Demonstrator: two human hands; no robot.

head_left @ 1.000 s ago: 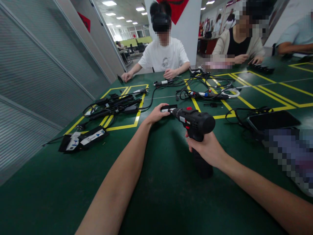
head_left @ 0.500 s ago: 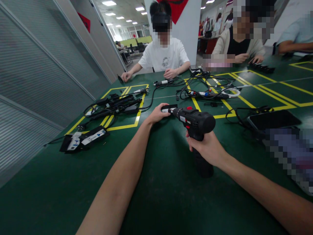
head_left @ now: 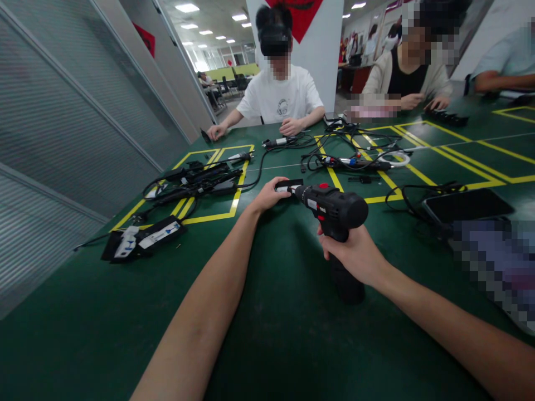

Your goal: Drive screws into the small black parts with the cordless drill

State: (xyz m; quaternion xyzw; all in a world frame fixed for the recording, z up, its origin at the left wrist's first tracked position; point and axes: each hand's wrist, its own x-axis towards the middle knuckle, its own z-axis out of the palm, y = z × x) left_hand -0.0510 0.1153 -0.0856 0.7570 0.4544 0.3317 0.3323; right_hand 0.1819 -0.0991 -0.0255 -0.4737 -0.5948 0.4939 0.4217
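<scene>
My right hand (head_left: 353, 253) is wrapped round the grip of a black cordless drill (head_left: 334, 206) with red details. The drill points left and away from me, its chuck close to my left hand (head_left: 270, 195). With its fingers, my left hand holds a small black piece with a white label (head_left: 290, 183) down on the table. The drill's tip meets or nearly meets this piece; contact is too small to make out. Part of the piece is hidden behind my fingers and the chuck.
Left on the green table (head_left: 267, 334) lie black cabled tools (head_left: 200, 181) and black packets with white labels (head_left: 144, 239). Cabled screwdrivers (head_left: 355, 162) lie beyond the drill. A phone (head_left: 468, 205) rests at right. A person in a white shirt (head_left: 282, 92) sits opposite; others sit right.
Almost nothing differs. Both my hands, the drill and the labelled piece stay in place, and the view shifts very slightly.
</scene>
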